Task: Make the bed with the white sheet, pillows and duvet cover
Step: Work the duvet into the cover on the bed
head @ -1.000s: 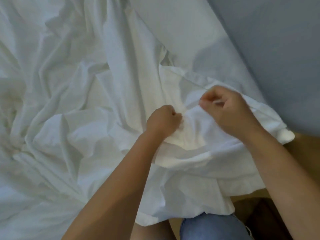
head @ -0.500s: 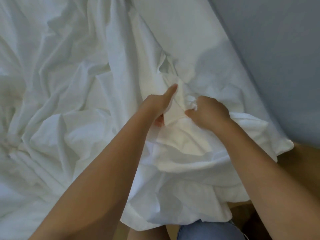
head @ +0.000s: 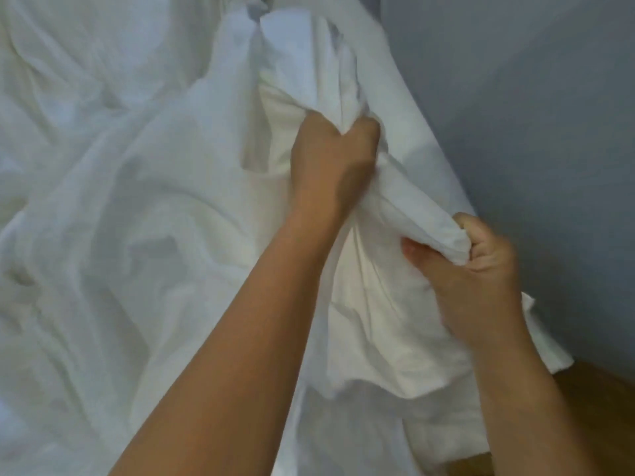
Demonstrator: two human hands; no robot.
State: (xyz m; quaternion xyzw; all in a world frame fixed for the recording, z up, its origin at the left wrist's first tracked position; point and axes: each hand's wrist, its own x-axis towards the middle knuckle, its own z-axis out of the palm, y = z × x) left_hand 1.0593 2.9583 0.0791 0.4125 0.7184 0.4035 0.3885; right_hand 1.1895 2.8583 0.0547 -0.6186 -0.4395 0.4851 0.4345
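Change: both hands have shifted since half a second ago; the left hand (head: 331,156), then pointing a finger into the folds, is now a fist further up the bed, and the right hand (head: 481,266) has dropped back toward the near edge with a fresh bunch of cloth.
Left hand: fingers curled tight round a gathered rope of white fabric (head: 319,80), pulling it taut.
Right hand: fingers and thumb clamped on a rolled edge of the same fabric, just beside the wall (head: 549,97).
Task thing: the fabric lies crumpled over the whole bed, one corner hanging off the near edge above the wooden floor (head: 601,383). Whether this piece is the sheet or the duvet cover I cannot tell; no pillows are in view.
Step in hand: probably finding and working out a corner or seam along the wall side.
Doing it well: keep the two grips apart so the stretch between them goes straight, follow the hem hand over hand instead of tugging the bulk, and shake slack toward the bed's middle before laying it flat.
Material: thin woven cloth, matt, soft, creasing into long ridges and deep pockets; slightly see-through where single-layered.
Shapes: twisted rope at the left fist, puffy roll at the right.
Surroundings: plain blue-grey wall, smooth.
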